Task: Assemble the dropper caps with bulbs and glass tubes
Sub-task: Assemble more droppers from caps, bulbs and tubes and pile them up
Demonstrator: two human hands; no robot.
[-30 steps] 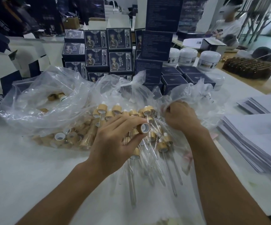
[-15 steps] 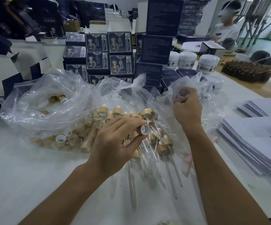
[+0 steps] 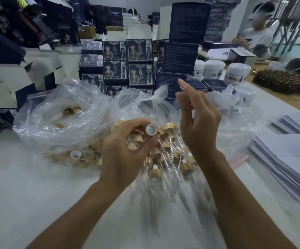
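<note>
Right hand (image 3: 197, 121): risen out of the plastic bag (image 3: 61, 112) since a second ago, now raised above the pile of assembled droppers (image 3: 167, 155); thumb and forefinger pinched together, held item too blurred to name. Left hand (image 3: 125, 150): pinching bamboo dropper cap (image 3: 151, 129), white-lined opening toward camera, above the pile. Stacked dark printed boxes (image 3: 127, 63) behind.

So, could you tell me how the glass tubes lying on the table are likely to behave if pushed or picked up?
The glass tubes look thin and clear, so probably fragile and stiff. Being round and slender, they would likely roll on the flat white table when nudged. They seem light, and smooth glass may slip between fingers.
</note>
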